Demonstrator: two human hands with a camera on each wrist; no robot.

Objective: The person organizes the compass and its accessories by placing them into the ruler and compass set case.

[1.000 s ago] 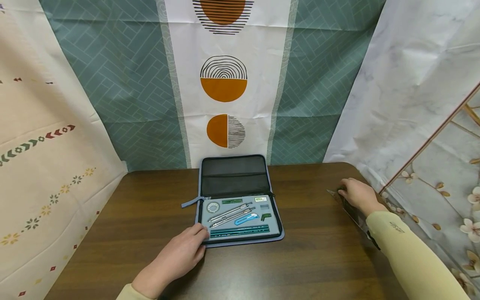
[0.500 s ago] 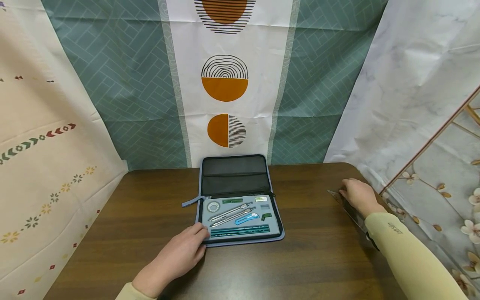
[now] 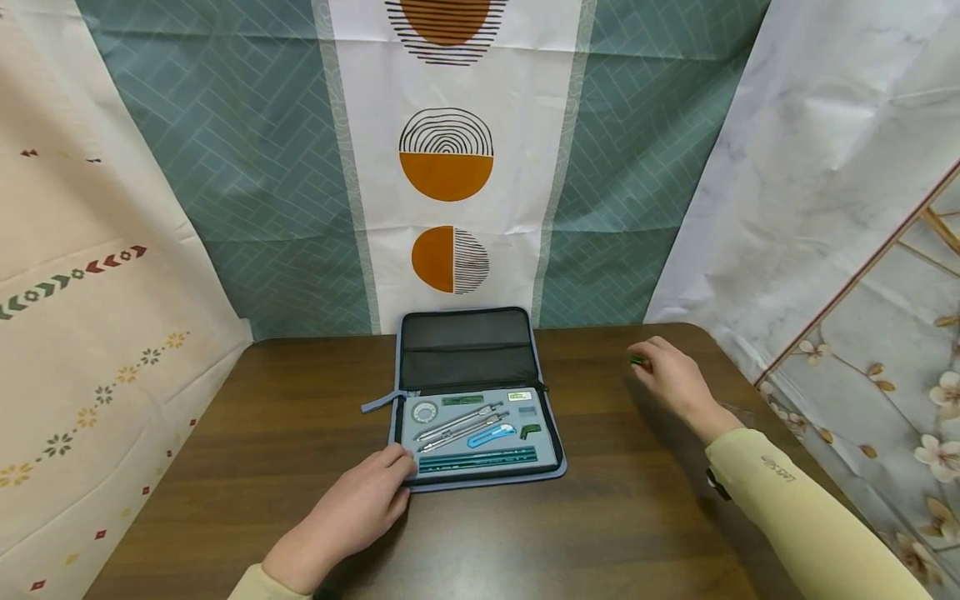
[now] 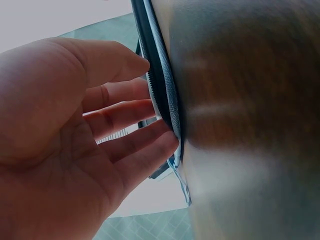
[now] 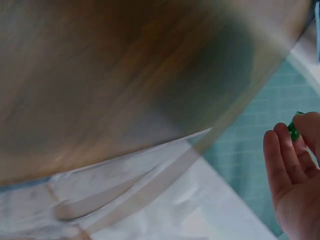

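A blue zip case (image 3: 468, 335) lies open on the wooden table, its black mesh lid raised against the back. In its grey tray are two metal compasses (image 3: 463, 425), dark green pencils (image 3: 480, 458), a blue cutter knife (image 3: 491, 436), a white eraser (image 3: 519, 397) and a small green sharpener-like piece (image 3: 529, 430). My left hand (image 3: 367, 500) rests at the case's near left corner, fingertips touching the zipped edge (image 4: 162, 82). My right hand (image 3: 671, 379), over the table's far right, pinches a small green object (image 5: 294, 131) between thumb and fingers; its kind is mostly hidden.
A brown wooden table (image 3: 225, 483) spreads around the case. Green and white patterned cloth (image 3: 450, 267) hangs directly behind it, cream cloth (image 3: 112, 350) at the left and marbled floral cloth (image 3: 862, 292) at the right. A blue strap (image 3: 380, 402) sticks out leftward from the case.
My right hand has moved left and a little up from the table's right edge, the green object now showing in its fingers. My left hand and the case stay put.
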